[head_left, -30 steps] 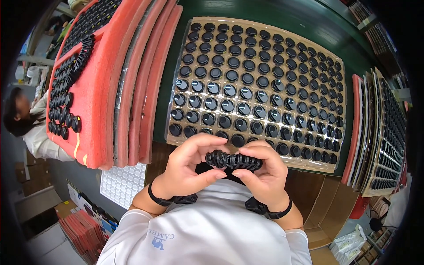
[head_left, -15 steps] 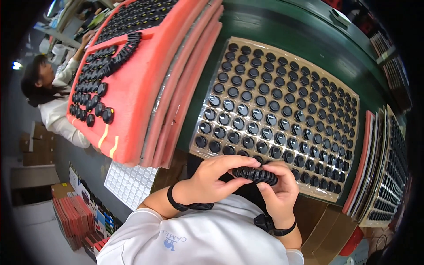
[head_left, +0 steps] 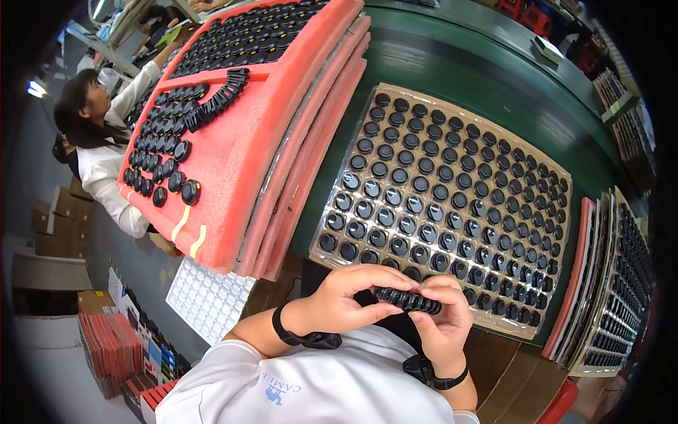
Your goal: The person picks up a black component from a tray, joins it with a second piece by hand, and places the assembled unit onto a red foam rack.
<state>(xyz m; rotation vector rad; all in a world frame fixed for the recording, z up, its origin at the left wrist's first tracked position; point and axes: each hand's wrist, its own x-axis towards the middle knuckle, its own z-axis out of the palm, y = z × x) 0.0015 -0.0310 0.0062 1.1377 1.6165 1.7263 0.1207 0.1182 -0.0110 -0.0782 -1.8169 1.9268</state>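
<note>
Both my hands are close together in front of my body, at the near edge of a tray of black round parts. Between them lies a short, tightly packed row of black round discs (head_left: 407,299). My left hand (head_left: 345,298) pinches the row's left end between thumb and fingers, while my right hand (head_left: 446,319) closes round its right end. The clear tray (head_left: 512,326), on brown board, holds many black round caps in a grid. What the discs are for cannot be told.
At the left, a stack of pink foam sheets (head_left: 229,177) carries rows of black discs and one curved line of them. White moulded trays (head_left: 210,297) sit below it. More filled trays (head_left: 613,297) lean at the right on the green bench (head_left: 438,49). A co-worker (head_left: 106,155) is at far left.
My view has shifted slightly, so the bench, tray and foam appear lower and further right. My hands keep their hold on the row of discs, with a small change of finger position.
</note>
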